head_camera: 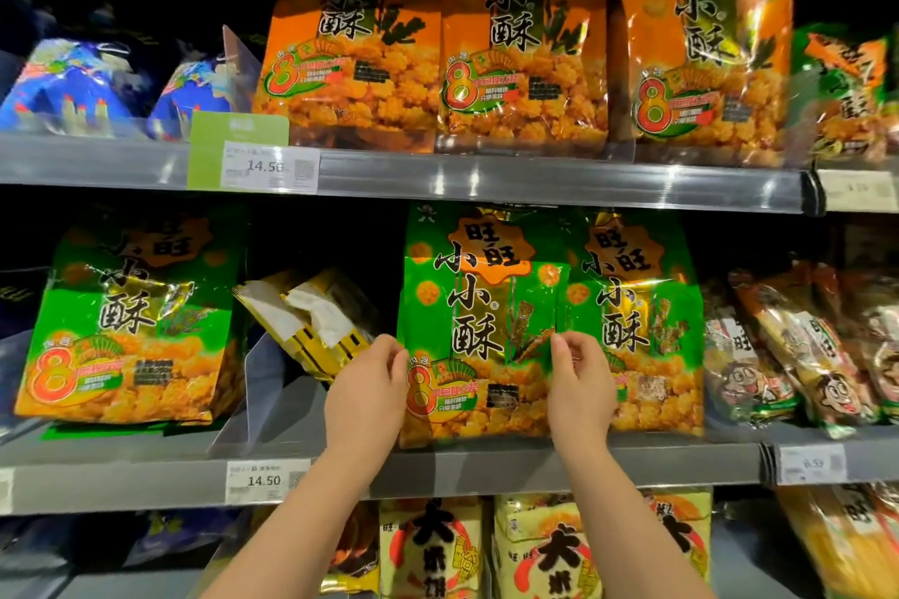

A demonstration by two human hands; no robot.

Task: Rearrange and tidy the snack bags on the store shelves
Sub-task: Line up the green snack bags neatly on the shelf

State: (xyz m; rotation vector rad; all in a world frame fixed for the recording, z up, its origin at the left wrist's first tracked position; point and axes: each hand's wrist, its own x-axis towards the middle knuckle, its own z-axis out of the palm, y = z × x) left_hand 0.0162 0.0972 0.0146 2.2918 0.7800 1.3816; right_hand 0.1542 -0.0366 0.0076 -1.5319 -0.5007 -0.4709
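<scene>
A green snack bag stands upright on the middle shelf. My left hand pinches its left edge and my right hand pinches its right edge. A second green bag stands right behind and beside it on the right. A third green bag stands at the left of the same shelf. Between them a yellow and white bag lies tilted on its side, further back.
Three orange bags line the top shelf, with blue bags to their left. Clear plastic dividers stand between the rows. Cartoon-printed packs fill the right of the middle shelf. Yellow bags sit on the shelf below. Price tags hang on the rails.
</scene>
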